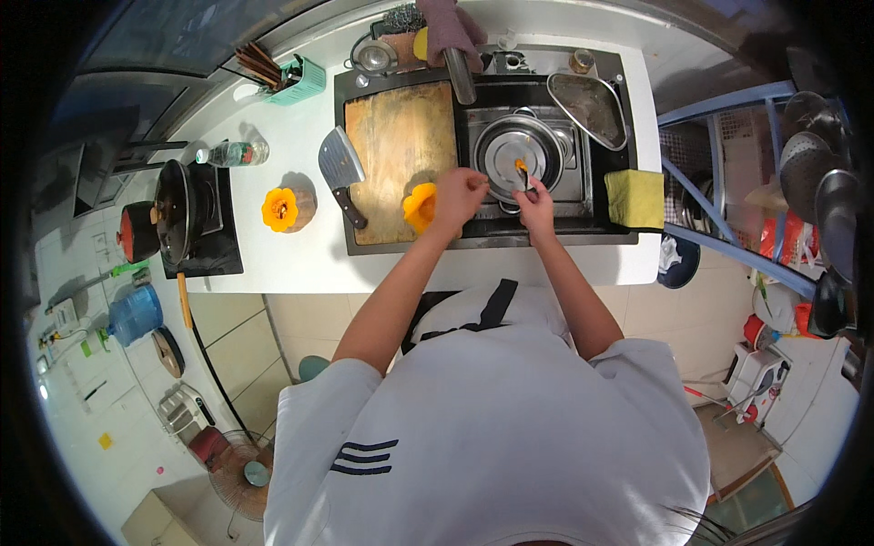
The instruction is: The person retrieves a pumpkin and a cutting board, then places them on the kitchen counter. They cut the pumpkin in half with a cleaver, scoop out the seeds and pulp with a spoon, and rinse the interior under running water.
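Observation:
My right hand [536, 208] grips a small utensil [523, 179] with orange pulp at its tip, over a steel pot [520, 153] in the sink. My left hand [464, 194] is just left of the pot, fingers bent; whether it pinches anything cannot be told. Below and left of that hand, a cut pumpkin piece [418, 207] with orange flesh lies on the wooden cutting board [399, 143], partly hidden by my wrist. A cleaver [343, 160] rests at the board's left edge. Farther left on the white counter sits another pumpkin piece [281, 209], its seeded hollow showing.
A plastic bottle [239, 154] lies on the counter, near a green utensil holder [300, 82]. A lidded wok [179, 211] stands on the cooktop at far left. Right of the pot are a triangular strainer basket [588, 109] and a yellow-green cloth [635, 199]. A faucet [459, 75] overhangs the sink.

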Motion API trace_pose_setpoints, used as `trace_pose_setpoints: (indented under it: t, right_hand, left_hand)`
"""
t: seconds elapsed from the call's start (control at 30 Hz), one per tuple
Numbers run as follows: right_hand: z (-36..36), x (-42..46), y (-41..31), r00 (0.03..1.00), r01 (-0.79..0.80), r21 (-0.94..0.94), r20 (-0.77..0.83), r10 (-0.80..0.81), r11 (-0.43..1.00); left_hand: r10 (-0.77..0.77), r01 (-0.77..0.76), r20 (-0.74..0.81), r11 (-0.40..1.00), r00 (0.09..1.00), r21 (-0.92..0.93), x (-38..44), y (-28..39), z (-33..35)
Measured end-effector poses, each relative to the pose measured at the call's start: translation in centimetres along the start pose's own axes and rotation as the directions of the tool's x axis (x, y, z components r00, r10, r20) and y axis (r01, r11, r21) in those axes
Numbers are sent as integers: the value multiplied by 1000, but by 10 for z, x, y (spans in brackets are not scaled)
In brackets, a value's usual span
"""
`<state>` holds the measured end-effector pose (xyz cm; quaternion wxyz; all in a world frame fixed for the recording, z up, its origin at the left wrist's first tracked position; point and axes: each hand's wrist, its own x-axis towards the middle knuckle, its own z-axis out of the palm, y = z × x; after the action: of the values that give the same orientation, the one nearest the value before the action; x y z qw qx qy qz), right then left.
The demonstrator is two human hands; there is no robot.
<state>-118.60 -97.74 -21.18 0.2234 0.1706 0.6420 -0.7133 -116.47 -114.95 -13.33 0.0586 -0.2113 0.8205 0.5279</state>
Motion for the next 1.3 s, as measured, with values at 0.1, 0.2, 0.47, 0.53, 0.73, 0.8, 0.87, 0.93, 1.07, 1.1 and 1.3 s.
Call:
trace_pose_setpoints:
  t: [0.1,0.2,0.47,0.53,0.73,0.8,0.87,0.93,1.07,1.1,1.3]
  right_hand:
    - [-26,-1,-7,996,-90,-16,-23,89,996]
    - [-47,1,-3,999,-37,39,-36,38,999]
    - [-51,-21,-11,974,-227,115,6,228,967]
    - [-49,-15,-7,963,-269,147,19,270,952]
    - [-49,-9,-13,956,-291,151,18,291,945]
    - [-55,-7,-12,956,-288,162,-1,292,944]
    - [-57,-8,-11,954,-291,177,-22,300,940]
    - [-51,-12,-15,952,-307,149,24,307,940]
    - [-53,-15,-15,945,-327,145,39,325,934]
    - [-52,-16,-14,946,-323,148,46,320,935]
    - [-44,-20,-17,948,-320,150,58,314,936]
  left_hand:
    - [58,-76,104,980,993,182,17,-23,33]
    - [106,-147,208,970,972,192,15,-11,31]
    - [-184,197,88,963,979,-182,-11,5,11]
    - [-197,252,235,938,952,-237,1,-4,23]
    - [-312,374,377,922,872,-99,11,-26,48]
    - [-352,383,457,923,816,28,13,-7,37]
    - [-371,373,378,925,848,73,12,-1,32]
    - [-241,283,297,953,924,-107,3,-34,46]
    - [-303,416,345,849,889,-326,-7,-24,48]
    - [-367,501,427,825,826,-261,-3,-21,43]
    - [-32,61,260,993,965,-104,-33,5,14]
